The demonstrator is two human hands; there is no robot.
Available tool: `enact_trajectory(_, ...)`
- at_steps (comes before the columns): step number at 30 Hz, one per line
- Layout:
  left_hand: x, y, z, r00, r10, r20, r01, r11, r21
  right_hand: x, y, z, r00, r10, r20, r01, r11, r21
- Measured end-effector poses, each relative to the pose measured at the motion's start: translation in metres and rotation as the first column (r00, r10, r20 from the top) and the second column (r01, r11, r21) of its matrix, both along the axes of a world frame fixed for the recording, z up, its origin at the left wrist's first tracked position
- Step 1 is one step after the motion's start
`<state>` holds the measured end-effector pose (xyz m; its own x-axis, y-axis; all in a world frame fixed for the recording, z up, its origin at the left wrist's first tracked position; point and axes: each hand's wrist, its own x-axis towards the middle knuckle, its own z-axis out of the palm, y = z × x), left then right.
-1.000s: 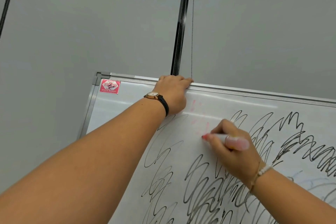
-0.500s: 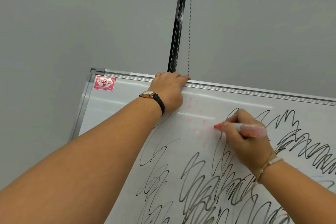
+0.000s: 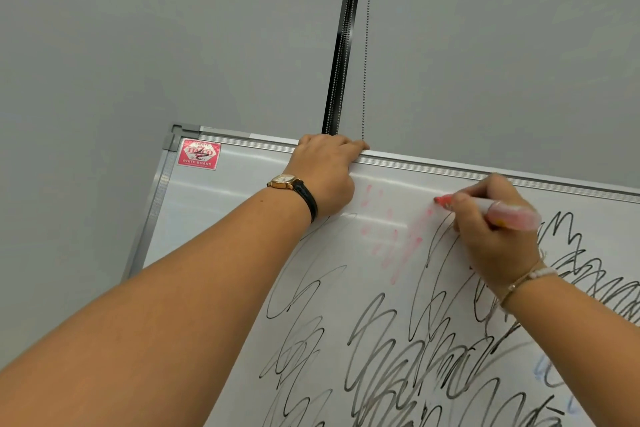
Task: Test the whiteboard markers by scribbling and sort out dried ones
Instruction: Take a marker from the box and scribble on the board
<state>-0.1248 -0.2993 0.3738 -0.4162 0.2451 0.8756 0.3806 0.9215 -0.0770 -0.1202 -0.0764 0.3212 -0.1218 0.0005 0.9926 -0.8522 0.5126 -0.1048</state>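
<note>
A whiteboard [image 3: 242, 204] with an aluminium frame leans in front of me, covered in black scribbles. My right hand [image 3: 491, 236] grips a red marker [image 3: 509, 215], its tip pressed to the board near the top edge. Only faint, patchy pink streaks [image 3: 398, 243] show where it has run. My left hand [image 3: 325, 170], with a gold watch on a black strap at the wrist, holds the board's top rail, fingers curled over it.
A red label sticker [image 3: 199, 153] sits in the board's top left corner. Behind the board is a grey wall [image 3: 173, 45] with a black vertical strip [image 3: 343, 45] and a hanging bead chain [image 3: 366, 45]. Faint blue marks [image 3: 550, 371] lie at lower right.
My right hand has drawn the red marker up and to the right across the board, leaving more faint pink streaks. The left hand has stayed on the top rail.
</note>
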Motion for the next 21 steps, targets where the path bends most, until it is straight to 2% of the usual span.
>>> enact_trajectory(3,-0.002,0.0,-0.001,1.0,0.004,0.008,-0.004,1.0,-0.008,0.0,-0.004,-0.015,0.999,0.002,0.042,-0.013,0.964,0.265)
enact_trajectory(4,-0.003,0.0,-0.001,1.0,0.001,0.012,-0.001,1.0,-0.007,0.0,-0.003,-0.015,0.999,-0.027,0.028,0.018,0.956,0.294)
enact_trajectory(5,-0.003,0.0,-0.001,1.0,-0.003,0.016,0.003,1.0,-0.004,-0.001,0.0,-0.011,0.999,-0.044,0.014,0.039,0.968,0.247)
enact_trajectory(7,-0.003,0.0,0.0,1.0,-0.008,0.009,0.008,1.0,0.002,-0.001,0.005,-0.003,0.999,-0.017,-0.028,0.019,0.999,0.051)
enact_trajectory(8,-0.003,0.0,-0.001,1.0,-0.006,0.005,0.006,1.0,0.004,-0.003,0.007,-0.003,0.999,-0.005,-0.04,0.006,1.0,0.013)
enact_trajectory(9,-0.003,0.0,-0.001,1.0,-0.003,0.005,0.003,1.0,0.002,-0.004,0.007,-0.006,0.999,-0.003,-0.035,0.005,0.999,0.052)
enact_trajectory(11,-0.004,-0.001,-0.001,1.0,-0.004,0.013,0.004,1.0,-0.005,-0.003,0.005,-0.019,0.998,-0.045,-0.037,0.053,0.966,0.254)
enact_trajectory(12,-0.004,0.0,-0.002,1.0,-0.006,0.015,0.006,1.0,-0.006,-0.001,0.005,-0.022,0.995,-0.074,-0.068,0.091,0.95,0.3)
enact_trajectory(16,-0.005,0.0,-0.001,1.0,-0.01,-0.003,0.01,1.0,0.009,-0.001,0.012,-0.014,0.991,-0.072,-0.11,0.077,0.996,0.047)
enact_trajectory(17,-0.005,0.0,-0.001,1.0,-0.01,-0.006,0.01,1.0,0.009,-0.001,0.011,-0.016,0.991,-0.079,-0.11,0.089,0.992,0.089)
enact_trajectory(19,-0.004,0.0,-0.003,1.0,-0.003,-0.006,0.003,1.0,0.004,-0.001,0.004,-0.026,0.986,-0.104,-0.13,0.137,0.95,0.28)
enact_trajectory(20,-0.004,0.0,-0.003,1.0,-0.002,0.003,0.001,1.0,0.004,-0.001,0.002,-0.029,0.981,-0.122,-0.153,0.166,0.932,0.323)
enact_trajectory(21,-0.004,0.0,-0.003,1.0,-0.003,0.011,0.003,1.0,0.007,-0.002,0.003,-0.025,0.978,-0.148,-0.147,0.185,0.941,0.285)
